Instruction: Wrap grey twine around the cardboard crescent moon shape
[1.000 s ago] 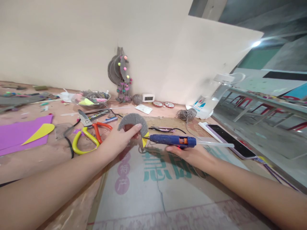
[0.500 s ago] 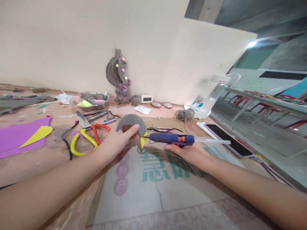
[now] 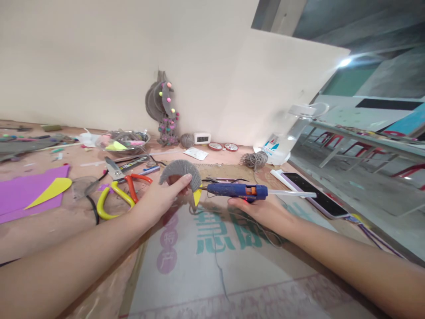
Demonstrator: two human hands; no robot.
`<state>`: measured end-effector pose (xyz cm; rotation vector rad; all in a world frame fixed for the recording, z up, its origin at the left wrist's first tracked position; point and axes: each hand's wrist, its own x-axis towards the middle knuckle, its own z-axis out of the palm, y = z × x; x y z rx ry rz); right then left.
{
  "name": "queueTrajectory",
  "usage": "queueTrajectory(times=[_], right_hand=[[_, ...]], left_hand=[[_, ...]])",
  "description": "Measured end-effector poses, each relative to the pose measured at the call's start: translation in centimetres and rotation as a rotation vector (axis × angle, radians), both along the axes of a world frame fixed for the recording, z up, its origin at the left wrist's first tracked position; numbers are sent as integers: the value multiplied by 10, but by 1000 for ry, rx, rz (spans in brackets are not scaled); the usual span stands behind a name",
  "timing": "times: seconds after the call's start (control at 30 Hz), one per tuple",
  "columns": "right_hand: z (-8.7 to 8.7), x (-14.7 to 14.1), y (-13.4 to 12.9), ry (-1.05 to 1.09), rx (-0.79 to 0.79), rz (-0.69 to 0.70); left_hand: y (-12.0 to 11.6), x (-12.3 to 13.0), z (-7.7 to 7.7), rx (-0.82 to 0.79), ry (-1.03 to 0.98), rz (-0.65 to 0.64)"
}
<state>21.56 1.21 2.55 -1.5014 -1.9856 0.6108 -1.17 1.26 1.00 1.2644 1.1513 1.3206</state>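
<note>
My left hand [image 3: 166, 192] pinches a crescent [image 3: 182, 169] wrapped in grey yarn, thumb on its face. The crescent's lower right tip is bare yellow [image 3: 197, 196]. My right hand [image 3: 259, 210] is closed around a blue glue gun [image 3: 236, 191], lying level, with a clear glue stick [image 3: 292, 193] out of its back. The gun's nozzle is at the yellow tip; whether they touch I cannot tell. Grey yarn [image 3: 217, 261] trails over the printed cardboard [image 3: 186, 288] below both hands.
Orange-and-yellow-handled scissors [image 3: 116, 195], purple sheets [image 3: 26, 190] and a yellow cutout [image 3: 53, 191] lie left. Behind are a bowl [image 3: 122, 148], a yarn decoration [image 3: 161, 106], a small clock [image 3: 202, 138] and a yarn bundle [image 3: 254, 159]. A phone [image 3: 314, 194] and bottle [image 3: 282, 139] stand right.
The whole view has shifted slightly. Both hands keep their holds, and the nozzle stays at the crescent's yellow tip.
</note>
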Motion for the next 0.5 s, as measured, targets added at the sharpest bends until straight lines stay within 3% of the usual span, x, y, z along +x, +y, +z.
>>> queueTrajectory(times=[0.2, 0.5], right_hand=[[5, -3, -1, 24, -1, 4], [-6, 7, 6, -26, 40, 33]], left_hand=[[1, -1, 0, 12, 6, -58], [1, -1, -1, -19, 0, -87]])
